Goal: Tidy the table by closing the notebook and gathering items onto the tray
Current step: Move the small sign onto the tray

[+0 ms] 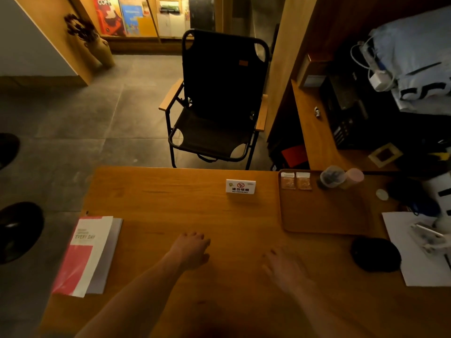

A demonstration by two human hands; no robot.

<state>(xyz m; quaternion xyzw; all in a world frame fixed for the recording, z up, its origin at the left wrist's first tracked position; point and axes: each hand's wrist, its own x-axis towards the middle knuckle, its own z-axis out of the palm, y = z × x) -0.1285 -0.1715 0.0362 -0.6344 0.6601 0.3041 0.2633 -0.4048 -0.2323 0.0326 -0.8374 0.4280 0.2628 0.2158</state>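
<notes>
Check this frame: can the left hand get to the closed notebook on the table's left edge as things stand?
Probably yes. The left hand lies empty on the table, and only bare wood separates it from the notebook to its left.

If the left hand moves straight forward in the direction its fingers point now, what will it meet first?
Probably the no-smoking sign. The left hand points up and slightly right across bare table, though depth is unclear.

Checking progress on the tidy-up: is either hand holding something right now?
No, the left hand and right hand both hover over the bare table, gripping nothing.
</notes>
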